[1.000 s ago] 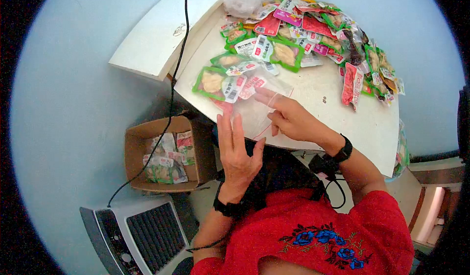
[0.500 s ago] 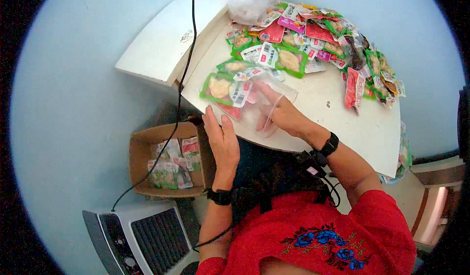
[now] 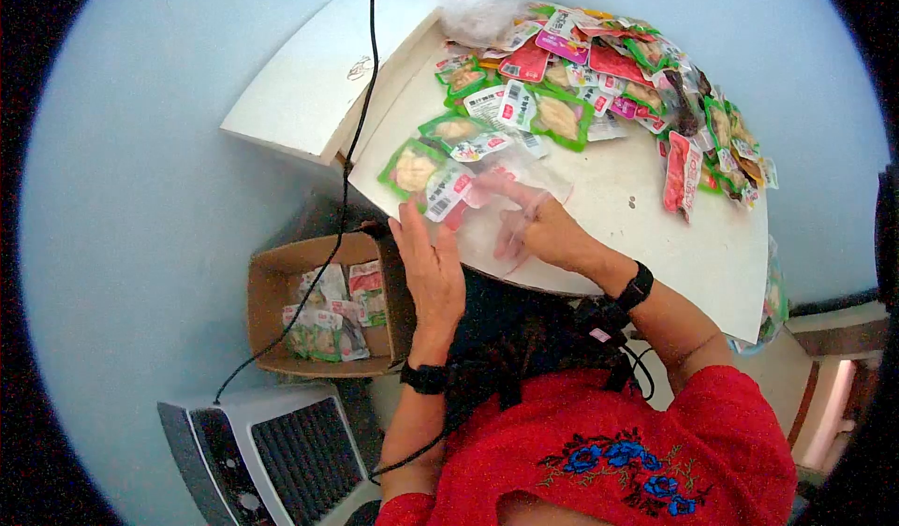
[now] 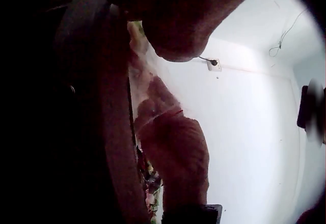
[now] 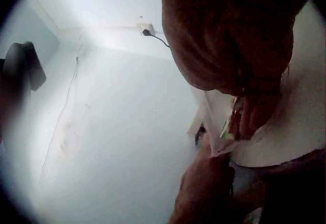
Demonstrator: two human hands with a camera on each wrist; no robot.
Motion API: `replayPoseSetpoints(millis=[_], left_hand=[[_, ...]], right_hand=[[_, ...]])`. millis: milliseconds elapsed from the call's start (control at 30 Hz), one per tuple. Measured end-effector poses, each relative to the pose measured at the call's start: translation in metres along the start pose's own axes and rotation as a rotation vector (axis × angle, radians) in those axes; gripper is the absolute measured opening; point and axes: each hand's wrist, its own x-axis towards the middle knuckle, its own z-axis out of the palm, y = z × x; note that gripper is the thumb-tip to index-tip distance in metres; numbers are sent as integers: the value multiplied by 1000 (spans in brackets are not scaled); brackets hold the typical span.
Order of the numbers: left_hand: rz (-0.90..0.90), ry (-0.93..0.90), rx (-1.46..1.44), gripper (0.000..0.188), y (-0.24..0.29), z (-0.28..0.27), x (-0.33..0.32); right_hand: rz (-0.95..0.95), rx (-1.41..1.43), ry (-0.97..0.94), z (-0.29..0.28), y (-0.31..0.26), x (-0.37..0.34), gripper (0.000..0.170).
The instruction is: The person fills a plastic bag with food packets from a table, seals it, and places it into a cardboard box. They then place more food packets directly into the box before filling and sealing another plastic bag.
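Observation:
A clear plastic bag (image 3: 479, 234) lies over the table's near-left edge, with food packets inside. One green-edged packet (image 3: 414, 170) with pale contents lies at its far end, and a reddish packet (image 3: 456, 215) shows close to the fingers. My right hand (image 3: 552, 231) is inside the bag's mouth, index finger stretched toward the packets and the other fingers bent loosely. My left hand (image 3: 433, 278) is at the bag's near-left side, its fingers fairly straight and the fingertips right at the packets. In the right wrist view the bag's edge (image 5: 216, 145) overlaps the left hand.
A heap of packets (image 3: 562, 119) covers the back of the white table (image 3: 609, 184). Crumpled clear plastic (image 3: 478, 7) lies behind it. Below left stands a cardboard box (image 3: 272, 278) holding packets, beside a grey-white appliance (image 3: 281, 451). A black cable (image 3: 361, 105) hangs in front.
My right hand has gone from the bag's mouth to inside it. The left hand drew back a little, then came up to the bag's side again. The green-edged packet has tilted slightly.

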Motion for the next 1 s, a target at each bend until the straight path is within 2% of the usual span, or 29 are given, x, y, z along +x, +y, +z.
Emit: replayPoseSetpoints(millis=[100,200,267,300,333,400,600,700,800,900,1000], left_hand=[[6,-34,-72,60,4,-10,-6],[238,-75,104,69,18,-22,-19],[373,-119,163,77,28,-24,-25],[440,-139,193,81,30,-24,-27],[473,-156,224,80,31,-23,-29],[547,-196,286,79,33,-19,-31],[613,-84,350,55,23,-3,-26],[610,-73,359,48,29,-7,-24],[586,-70,362,42,32,-11,-23],[614,-18,357,33,36,-25,-10],[454,15,119,26,61,-48,8]], right_hand=[[16,-46,-27,-7,1,-8,44],[92,-172,-53,-27,-11,-35,30],[50,-185,1,-45,-24,-47,19],[-28,-215,104,-54,-21,-50,17],[-3,-253,198,-63,-24,-53,16],[-182,-664,389,-78,-27,-53,20],[-568,-1002,247,-94,3,-32,52],[-582,-1063,225,-86,1,-24,39],[-535,-1059,103,-95,-1,-13,28],[-607,-1012,119,-102,-11,-6,14],[-823,-832,203,-103,-38,2,10]])
